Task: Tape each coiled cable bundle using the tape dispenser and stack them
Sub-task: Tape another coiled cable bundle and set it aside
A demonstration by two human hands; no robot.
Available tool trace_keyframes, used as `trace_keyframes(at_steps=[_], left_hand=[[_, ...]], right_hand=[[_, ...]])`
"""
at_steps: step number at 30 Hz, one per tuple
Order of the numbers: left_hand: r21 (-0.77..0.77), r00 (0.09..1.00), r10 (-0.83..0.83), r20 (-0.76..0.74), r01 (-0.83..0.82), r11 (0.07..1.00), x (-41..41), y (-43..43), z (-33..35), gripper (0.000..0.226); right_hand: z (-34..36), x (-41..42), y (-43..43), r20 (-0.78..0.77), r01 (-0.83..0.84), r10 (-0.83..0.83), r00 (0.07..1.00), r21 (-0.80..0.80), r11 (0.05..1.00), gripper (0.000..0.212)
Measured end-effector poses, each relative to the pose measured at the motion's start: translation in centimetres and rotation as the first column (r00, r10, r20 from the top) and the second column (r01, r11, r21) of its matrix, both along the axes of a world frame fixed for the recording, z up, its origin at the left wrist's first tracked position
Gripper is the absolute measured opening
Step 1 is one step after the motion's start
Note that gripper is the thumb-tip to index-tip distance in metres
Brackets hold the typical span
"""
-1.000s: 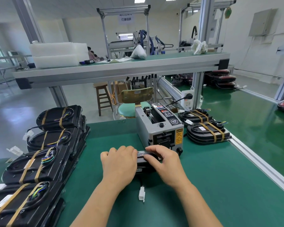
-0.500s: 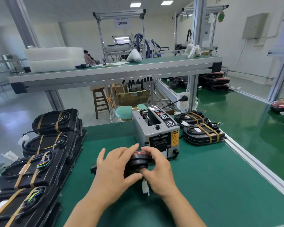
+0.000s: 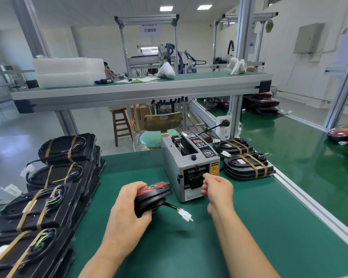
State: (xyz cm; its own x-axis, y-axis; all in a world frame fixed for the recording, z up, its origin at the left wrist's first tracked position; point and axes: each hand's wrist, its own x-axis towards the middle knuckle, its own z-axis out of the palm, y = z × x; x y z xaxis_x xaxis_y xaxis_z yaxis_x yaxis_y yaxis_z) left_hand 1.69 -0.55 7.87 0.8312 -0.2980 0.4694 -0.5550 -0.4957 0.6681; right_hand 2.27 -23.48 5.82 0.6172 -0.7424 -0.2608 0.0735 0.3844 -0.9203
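1. Centrally, near the front edge of the green surface (image 3: 249,227), the left hand (image 3: 129,213) holds a black cable bundle (image 3: 153,197) tilted and lifted clear of the surface. The grip is clamped on it, fingers over the far rim and thumb on the near side.
2. A lead ending in a white connector (image 3: 186,215) hangs from the bundle toward the right.
3. The tape dispenser (image 3: 189,167) stands mid-surface, just behind the bundle.
4. The right hand (image 3: 217,189) is at the dispenser's front outlet, fingers curled. Whether its grip closes on tape cannot be told.
5. Stacked taped bundles (image 3: 48,201) line the left edge. A pair of taped bundles (image 3: 247,167) lies at the right edge, beside the dispenser.
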Motion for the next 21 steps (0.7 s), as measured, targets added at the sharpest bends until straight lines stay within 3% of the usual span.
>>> trace_keyframes(at_steps=[11,16,21], left_hand=[[-0.069,0.999,0.026,-0.042,-0.028,0.997,-0.4,0.1,0.0,0.048],[-0.069,1.000,0.013,-0.012,-0.014,0.997,-0.8,-0.3,0.0,0.048],[-0.039,0.992,0.041,0.119,-0.037,0.999,-1.0,-0.5,-0.3,0.053]], right_hand=[[1.0,0.9,0.2,-0.060,0.000,0.007,0.998,0.115,0.993,0.019],[1.4,1.4,0.4,-0.138,0.030,-0.021,0.990,0.062,0.998,0.017],[1.9,1.4,1.1,-0.186,0.072,-0.075,0.980,-0.021,0.997,0.012]])
